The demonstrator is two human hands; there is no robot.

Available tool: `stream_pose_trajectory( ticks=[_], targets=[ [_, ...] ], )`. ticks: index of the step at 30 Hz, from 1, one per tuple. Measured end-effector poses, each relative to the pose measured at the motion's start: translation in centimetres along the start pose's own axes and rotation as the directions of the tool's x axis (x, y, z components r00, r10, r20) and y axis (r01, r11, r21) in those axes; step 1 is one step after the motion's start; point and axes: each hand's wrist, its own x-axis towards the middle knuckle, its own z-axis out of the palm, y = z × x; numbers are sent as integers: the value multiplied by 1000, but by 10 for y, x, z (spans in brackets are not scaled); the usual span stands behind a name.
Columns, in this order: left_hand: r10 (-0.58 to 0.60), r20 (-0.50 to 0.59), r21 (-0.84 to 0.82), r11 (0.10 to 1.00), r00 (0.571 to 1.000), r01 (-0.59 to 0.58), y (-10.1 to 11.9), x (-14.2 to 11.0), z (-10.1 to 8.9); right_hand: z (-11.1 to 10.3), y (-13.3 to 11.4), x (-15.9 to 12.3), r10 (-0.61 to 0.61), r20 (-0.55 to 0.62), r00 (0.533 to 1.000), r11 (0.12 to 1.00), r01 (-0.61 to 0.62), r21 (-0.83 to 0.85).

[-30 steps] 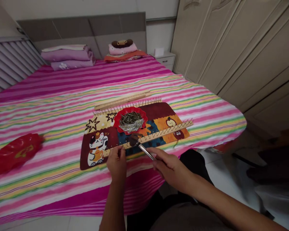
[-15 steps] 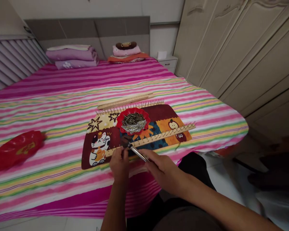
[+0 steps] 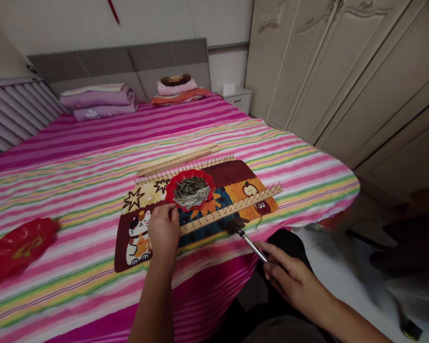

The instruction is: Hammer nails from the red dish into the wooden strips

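Note:
My right hand (image 3: 289, 274) grips a hammer (image 3: 253, 247) by its shiny metal handle, its dark head just below a wooden strip (image 3: 232, 209) studded with a row of upright nails. At the near left rim of a red scalloped bowl (image 3: 169, 191) is my left hand (image 3: 162, 229), fingers curled; what they hold, if anything, is hidden. The bowl is filled with loose nails (image 3: 192, 188), some dark and some silvery. It rests on a patterned mat (image 3: 121, 247) with a cat picture. My left hand covers the strip's left end.
Behind the bowl stands another nail-studded strip (image 3: 186, 166), with bare wooden strips (image 3: 178, 160) beyond it. A red plastic dish (image 3: 19, 247) lies at the left on the striped bedsheet (image 3: 82, 257). Folded bedding (image 3: 100, 101) is stacked by the headboard. A wardrobe (image 3: 318, 71) lines the right.
My left hand has moved from the strip's left end up to the bowl's rim. My right hand has carried the hammer right, away from the left hand. The view has shifted slightly.

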Motion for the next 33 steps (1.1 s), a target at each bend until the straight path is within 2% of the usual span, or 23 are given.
stream_pose_trajectory(
  ticks=[3, 6, 9, 12, 15, 17, 18, 19, 21, 23, 26, 28, 33],
  targets=[
    [-5, 198, 250, 967, 980, -46, 14, 36, 11, -3, 1, -2, 11, -11, 1000, 1000, -11, 3],
    [-110, 340, 444, 894, 934, -56, 22, 56, 27, -4, -1, -4, 6, 3, 1000, 1000, -6, 2],
    [-163, 395, 501, 863, 904, -63, 24, 62, 37, -5, -2, -4, -5, 11, 1000, 1000, 5, -3],
    [-159, 406, 468, 882, 900, -55, 20, 63, 36, -6, -1, -4, -5, 11, 1000, 1000, 5, 9],
    [-161, 395, 282, 958, 905, 47, 13, 61, 25, -5, 1, -3, -1, 19, 1000, 1000, 1, 18],
    [-148, 382, 17, 988, 912, 153, 7, 55, 15, -3, 2, -3, -3, 20, 1000, 1000, 3, 18],
    [-144, 379, -137, 968, 914, 209, 4, 51, 9, -2, 2, -4, 0, 18, 1000, 1000, 0, 18],
    [-142, 377, -287, 921, 915, 262, 1, 47, 3, -1, 3, -4, 5, 17, 1000, 1000, -5, 19],
    [-154, 395, -524, 773, 906, 359, -3, 36, -8, 2, 3, -4, 15, 13, 1000, 1000, -15, 24],
    [-183, 431, -649, 617, 884, 444, -5, 24, -18, 4, 2, -5, 28, 18, 999, 999, -28, 28],
    [-224, 460, -730, 456, 859, 510, -7, 7, -30, 8, 0, -7, 28, 30, 999, 999, -29, 33],
    [-231, 487, -751, 382, 842, 539, -10, -4, -35, 10, 0, -7, 18, 31, 999, 999, -19, 41],
    [-299, 572, -732, 234, 764, 640, -22, -28, -43, 10, 4, -7, 22, 48, 999, 998, -25, 54]
  ],
)
